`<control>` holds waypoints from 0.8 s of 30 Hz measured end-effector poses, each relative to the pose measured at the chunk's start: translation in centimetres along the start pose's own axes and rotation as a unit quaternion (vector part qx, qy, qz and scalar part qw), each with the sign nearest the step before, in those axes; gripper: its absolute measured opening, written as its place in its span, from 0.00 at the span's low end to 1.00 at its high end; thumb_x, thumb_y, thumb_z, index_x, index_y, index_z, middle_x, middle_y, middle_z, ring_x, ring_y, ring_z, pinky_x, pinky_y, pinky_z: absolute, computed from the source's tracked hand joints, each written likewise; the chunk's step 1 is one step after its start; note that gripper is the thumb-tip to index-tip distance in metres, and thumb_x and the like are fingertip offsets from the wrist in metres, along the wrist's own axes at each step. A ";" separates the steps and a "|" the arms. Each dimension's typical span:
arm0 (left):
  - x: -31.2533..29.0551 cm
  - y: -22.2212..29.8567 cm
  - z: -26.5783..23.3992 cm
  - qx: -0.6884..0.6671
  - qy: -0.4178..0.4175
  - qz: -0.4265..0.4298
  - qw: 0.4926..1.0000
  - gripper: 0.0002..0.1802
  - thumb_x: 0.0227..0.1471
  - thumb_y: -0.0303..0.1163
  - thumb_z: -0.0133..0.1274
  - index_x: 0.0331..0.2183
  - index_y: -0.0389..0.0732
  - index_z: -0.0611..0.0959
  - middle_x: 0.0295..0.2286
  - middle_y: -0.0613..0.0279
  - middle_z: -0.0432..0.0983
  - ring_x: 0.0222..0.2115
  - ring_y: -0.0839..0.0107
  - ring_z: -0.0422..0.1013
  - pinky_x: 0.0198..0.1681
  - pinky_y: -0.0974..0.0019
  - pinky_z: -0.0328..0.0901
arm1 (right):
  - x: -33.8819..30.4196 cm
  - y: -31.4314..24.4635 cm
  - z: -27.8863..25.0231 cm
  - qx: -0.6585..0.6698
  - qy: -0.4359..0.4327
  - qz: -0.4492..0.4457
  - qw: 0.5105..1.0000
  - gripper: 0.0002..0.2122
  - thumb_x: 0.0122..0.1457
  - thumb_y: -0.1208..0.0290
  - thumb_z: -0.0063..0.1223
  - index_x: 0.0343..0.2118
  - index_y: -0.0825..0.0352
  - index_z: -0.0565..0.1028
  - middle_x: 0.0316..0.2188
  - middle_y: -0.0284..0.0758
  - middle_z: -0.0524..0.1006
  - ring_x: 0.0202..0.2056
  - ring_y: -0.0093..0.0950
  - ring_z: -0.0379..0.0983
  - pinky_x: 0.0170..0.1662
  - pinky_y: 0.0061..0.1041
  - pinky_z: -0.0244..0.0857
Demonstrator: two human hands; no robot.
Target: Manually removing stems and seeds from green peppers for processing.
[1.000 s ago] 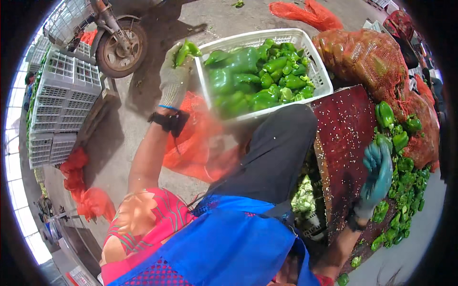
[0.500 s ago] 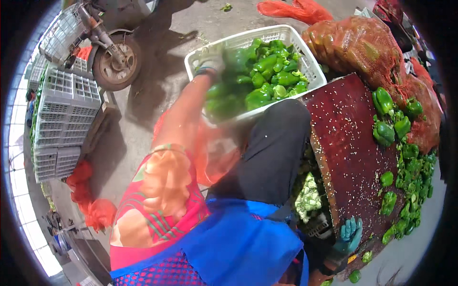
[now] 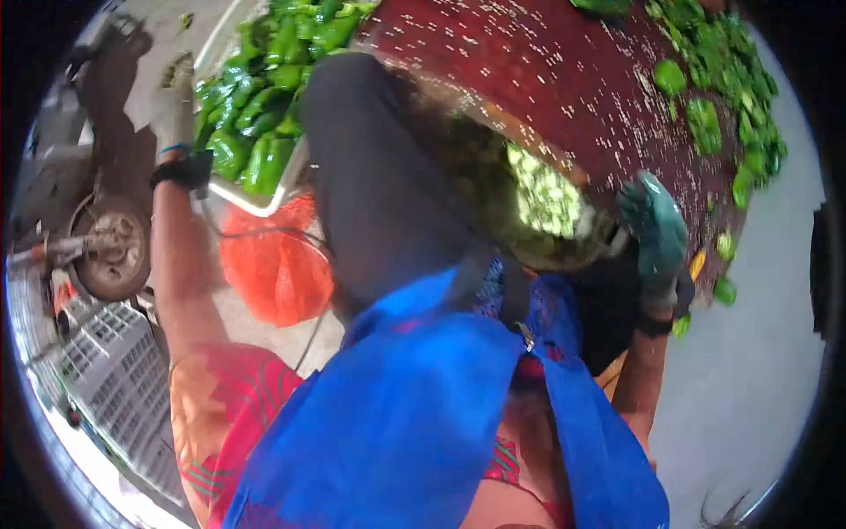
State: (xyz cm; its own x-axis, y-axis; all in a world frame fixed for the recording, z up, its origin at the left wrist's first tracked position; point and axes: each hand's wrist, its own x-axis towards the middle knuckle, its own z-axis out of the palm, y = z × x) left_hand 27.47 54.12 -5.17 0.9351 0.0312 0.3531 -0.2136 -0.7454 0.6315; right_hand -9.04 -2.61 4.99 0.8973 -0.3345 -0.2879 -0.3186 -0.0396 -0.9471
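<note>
My left hand (image 3: 173,110), in a pale glove and smeared by motion, is beside the left rim of a white plastic crate (image 3: 280,196). Its fingers are too blurred to read, and I cannot tell whether it touches the rim. Shiny green bell peppers (image 3: 256,110) fill the crate. On the other side, my right hand (image 3: 654,220) wears a dark green glove and is at the near edge of a dark red board (image 3: 538,66) dotted with pale seeds. Its fingers look loosely extended, and nothing shows in them.
Below the board's edge lies a heap of pale green pepper scraps (image 3: 542,194). More green peppers (image 3: 705,128) lie along the board's right side. Between crate and leg is an orange-red mesh bag (image 3: 278,264). A wheel (image 3: 110,247) and stacked white crates (image 3: 115,370) stand left.
The view has swung toward the right, so the crate now appears at upper left. My left hand has gone from over the peppers to beside the crate's left rim.
</note>
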 end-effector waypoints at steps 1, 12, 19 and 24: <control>0.2 4.0 2.0 -0.195 -0.042 -0.045 0.979 0.19 0.56 0.40 0.55 0.45 0.39 0.83 0.38 0.60 0.80 0.38 0.75 0.74 0.45 0.70 0.66 | -0.2 1.1 -1.1 -0.015 0.047 0.052 0.997 0.23 0.68 0.60 0.38 0.59 0.70 0.65 0.48 0.39 0.76 0.47 0.27 0.74 0.52 0.26 0.67; -9.1 35.7 -3.6 0.145 -0.168 0.580 0.783 0.22 0.42 0.30 0.58 0.44 0.43 0.82 0.41 0.58 0.79 0.44 0.61 0.73 0.47 0.63 0.65 | 2.1 -2.4 -1.8 -0.049 0.089 0.077 0.992 0.22 0.67 0.65 0.39 0.57 0.77 0.64 0.49 0.47 0.74 0.47 0.30 0.74 0.53 0.25 0.67; -15.8 39.3 -2.6 0.172 -0.097 0.591 0.782 0.21 0.41 0.30 0.57 0.43 0.43 0.82 0.40 0.58 0.79 0.43 0.60 0.73 0.46 0.62 0.65 | 2.1 5.1 -8.5 0.141 -0.031 -0.123 0.982 0.23 0.66 0.66 0.42 0.58 0.78 0.63 0.51 0.48 0.73 0.50 0.32 0.73 0.54 0.25 0.66; -19.5 40.6 -3.2 0.204 -0.060 0.587 0.781 0.21 0.40 0.30 0.57 0.42 0.44 0.82 0.40 0.58 0.79 0.43 0.60 0.73 0.46 0.62 0.65 | 1.3 7.3 -8.6 0.029 0.023 -0.241 0.970 0.22 0.65 0.68 0.40 0.58 0.78 0.61 0.52 0.49 0.72 0.51 0.35 0.73 0.55 0.28 0.67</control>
State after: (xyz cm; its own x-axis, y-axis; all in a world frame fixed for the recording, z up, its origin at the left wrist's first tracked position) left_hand -0.34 25.41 15.80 0.1867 -0.8782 0.4404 -0.8589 -0.3635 -0.3609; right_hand -12.84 -11.45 -1.04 0.9227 -0.3324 0.1952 0.1529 -0.1494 -0.9769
